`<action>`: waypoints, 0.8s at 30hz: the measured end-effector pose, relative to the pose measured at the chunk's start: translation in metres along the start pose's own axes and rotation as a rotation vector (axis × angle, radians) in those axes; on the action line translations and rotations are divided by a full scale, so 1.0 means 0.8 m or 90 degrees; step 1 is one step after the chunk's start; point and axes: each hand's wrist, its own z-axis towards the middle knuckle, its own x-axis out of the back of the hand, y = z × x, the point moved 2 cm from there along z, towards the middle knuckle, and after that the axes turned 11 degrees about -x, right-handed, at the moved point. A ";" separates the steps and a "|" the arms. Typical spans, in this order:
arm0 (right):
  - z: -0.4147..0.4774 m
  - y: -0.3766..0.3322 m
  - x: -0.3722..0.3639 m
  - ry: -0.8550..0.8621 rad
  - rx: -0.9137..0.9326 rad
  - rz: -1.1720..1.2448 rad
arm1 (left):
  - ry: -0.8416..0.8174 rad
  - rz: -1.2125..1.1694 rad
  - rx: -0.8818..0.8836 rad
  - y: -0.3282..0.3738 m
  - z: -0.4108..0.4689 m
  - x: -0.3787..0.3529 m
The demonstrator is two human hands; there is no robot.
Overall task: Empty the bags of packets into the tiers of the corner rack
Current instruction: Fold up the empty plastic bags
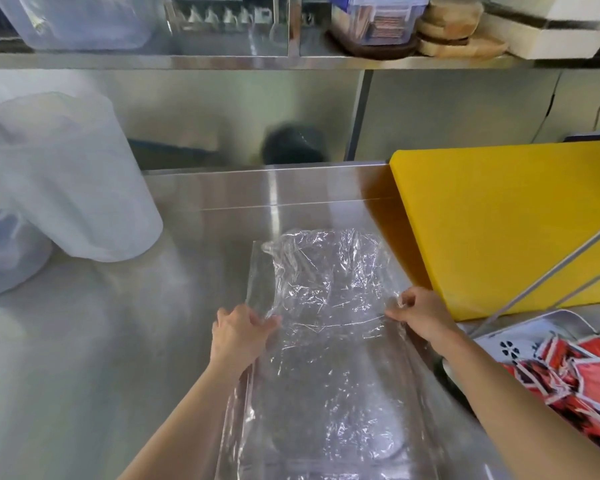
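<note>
A large clear plastic bag (326,306) lies crumpled and flat on the steel counter (118,341), with no packets visible inside. My left hand (239,332) grips its left edge and my right hand (421,311) pinches its right edge, so the bag is stretched between them. At the lower right, a white rack tier (520,344) holds a heap of red and white packets (575,379). A grey rack rod (548,268) slants up from that tier.
A yellow cutting board (499,220) lies on the counter right of the bag. Translucent white tubs (73,181) stand at the left. An overhead steel shelf (257,60) carries clear boxes and wooden boards. A dark round object (293,143) sits behind the counter's back edge.
</note>
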 end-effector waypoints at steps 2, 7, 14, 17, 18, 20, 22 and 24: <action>-0.003 -0.005 -0.003 -0.027 -0.011 -0.015 | 0.006 -0.024 0.029 0.008 0.001 0.002; -0.007 -0.013 -0.012 -0.078 -0.073 0.097 | -0.019 -0.141 0.097 0.017 0.012 0.004; -0.017 -0.005 0.001 -0.143 -0.018 0.119 | 0.013 -0.435 0.037 0.040 0.058 0.037; -0.020 -0.003 0.003 -0.165 -0.005 0.124 | -0.051 -0.547 0.122 0.050 0.080 0.040; -0.019 -0.001 0.002 -0.174 0.000 0.117 | -0.054 -0.538 0.131 0.052 0.084 0.039; -0.014 0.004 0.001 -0.187 0.008 0.111 | -0.034 -0.505 0.110 0.052 0.091 0.038; -0.011 0.007 -0.001 -0.195 0.013 0.106 | 0.030 -0.403 0.040 0.047 0.099 0.043; -0.010 0.006 -0.005 -0.207 0.019 0.126 | 0.114 -0.190 -0.052 0.038 0.110 0.050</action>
